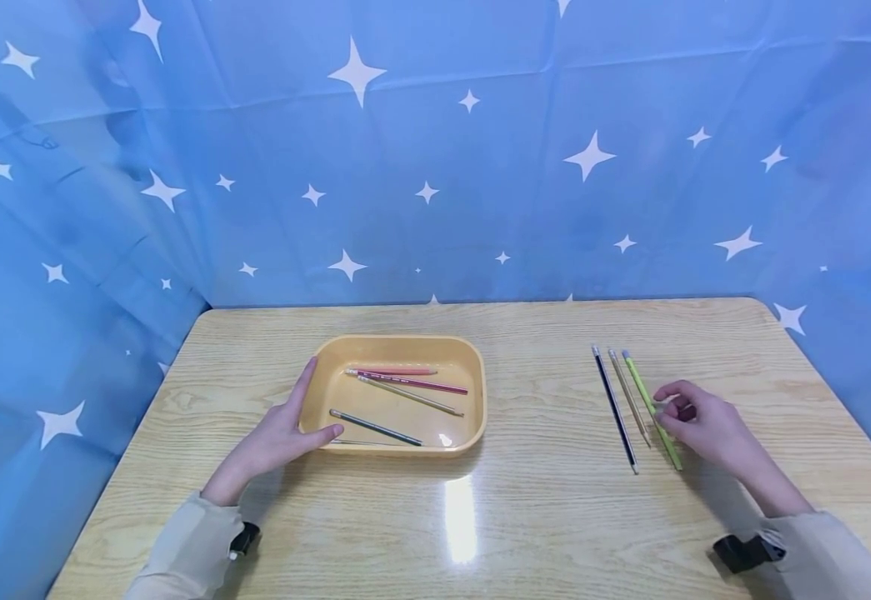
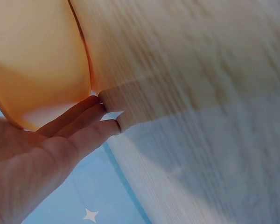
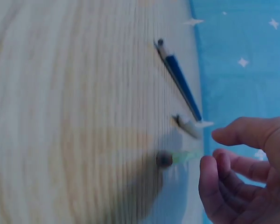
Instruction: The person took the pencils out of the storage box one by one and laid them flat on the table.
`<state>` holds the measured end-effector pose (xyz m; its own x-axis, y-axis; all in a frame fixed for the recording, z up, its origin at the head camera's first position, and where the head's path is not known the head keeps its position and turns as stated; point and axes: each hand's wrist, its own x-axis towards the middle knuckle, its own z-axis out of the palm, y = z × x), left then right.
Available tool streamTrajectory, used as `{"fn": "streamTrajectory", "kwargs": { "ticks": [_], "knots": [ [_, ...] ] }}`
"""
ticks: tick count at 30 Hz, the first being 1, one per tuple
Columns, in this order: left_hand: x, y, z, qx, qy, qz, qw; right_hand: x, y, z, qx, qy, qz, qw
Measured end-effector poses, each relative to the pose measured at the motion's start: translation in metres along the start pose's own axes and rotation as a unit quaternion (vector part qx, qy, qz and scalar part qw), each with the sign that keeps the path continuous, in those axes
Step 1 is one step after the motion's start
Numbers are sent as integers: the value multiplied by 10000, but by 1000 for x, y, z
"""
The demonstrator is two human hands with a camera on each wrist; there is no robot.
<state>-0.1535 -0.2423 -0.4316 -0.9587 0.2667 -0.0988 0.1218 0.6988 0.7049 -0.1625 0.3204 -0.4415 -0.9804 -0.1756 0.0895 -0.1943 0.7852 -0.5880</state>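
A yellow-orange plastic tray point(image 1: 390, 340) stands on the table, with several pencils lying in it, among them a pink pencil point(image 1: 397, 372) and a dark green pencil point(image 1: 375, 427). At its left end my left hand point(image 1: 281, 433) rests against the tray, fingers straight along the outside and thumb over the near corner. Right of the tray lie a dark blue pencil point(image 1: 615, 408), a gold pencil point(image 1: 630, 400) and a lime green pencil point(image 1: 645, 392). My right hand point(image 1: 705, 425) is at the lime green pencil, fingers bent; the right wrist view shows a gap between thumb and index finger.
Wood-grain table point(image 1: 533, 517) under everything, with rounded far corners. A blue cloth point(image 1: 435, 150) with white stars hangs behind and at the sides. Dark wrist straps point(image 1: 748, 552) sit at both sleeves.
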Motion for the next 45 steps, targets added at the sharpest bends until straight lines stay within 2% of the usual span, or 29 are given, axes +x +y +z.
{"fn": "streamTrajectory", "kwargs": {
  "ticks": [8, 16, 21, 31, 38, 45],
  "knots": [
    [0, 0, 0, -19, -52, -67, 10000, 4, -26, 14, 235, -184, -303, 9991],
    [0, 0, -1, -17, -30, -57, 10000, 14, -54, 33, 466, -363, -1138, 9917],
    [0, 0, 0, -38, -41, -128, 9999, 18, -69, 43, 684, -617, -1437, 9853],
    [2, 0, -1, 56, -51, -165, 9998, 21, -83, 60, 929, -1267, -1584, 9748],
    [1, 1, -1, 12, -54, -159, 9999, 23, -96, 67, 1098, -1210, -1807, 9699],
    [2, 0, -1, -49, -73, -165, 9998, 24, -117, 72, 1292, -1220, -1885, 9659]
  ]
}}
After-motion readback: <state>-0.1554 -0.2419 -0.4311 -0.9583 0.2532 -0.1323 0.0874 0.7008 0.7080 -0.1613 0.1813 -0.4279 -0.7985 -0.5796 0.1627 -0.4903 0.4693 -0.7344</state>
